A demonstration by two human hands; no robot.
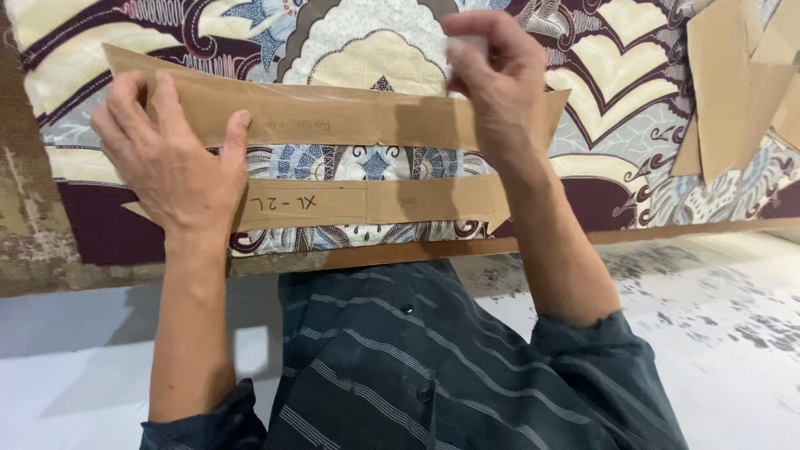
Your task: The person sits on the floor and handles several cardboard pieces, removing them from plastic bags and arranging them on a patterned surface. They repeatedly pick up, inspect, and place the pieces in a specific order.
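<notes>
Left hand (171, 162): flat on the left end of the upper brown paper strip (325, 117), palm down, fingers (137, 96) spread and extended, thumb along the strip's lower edge; pressing, gripping nothing.
Right hand (496, 87): over the right part of the same strip, fingers curled together and pinched near the strip's top edge; something small and pale at the fingertips, too blurred to identify.
Upper brown paper strip: long, narrow, laid across the patterned fabric (375, 50), ends cut at a slant; right end showing past the right hand; faint handwriting near the middle.
Lower brown paper strip (367, 202): parallel to the upper one, just below it, a band of fabric showing between the two; handwritten marks on its left part; right end pointed; left end partly under the left wrist.
Patterned fabric: cream, maroon and blue print with scalloped and floral shapes, spread flat over the worktop (25, 242); near edge running along the worktop's edge.
More brown paper pieces (733, 83): larger, irregular, lying on the fabric at the upper right, well apart from both hands.
Worktop: worn brown surface bare at the left, thin wooden edge along the near side.
Shirt (433, 367): dark, thin pale stripes, buttons down the front, sleeves pushed up at the elbows.
Floor (725, 308): pale, with dark smudges at the right.
</notes>
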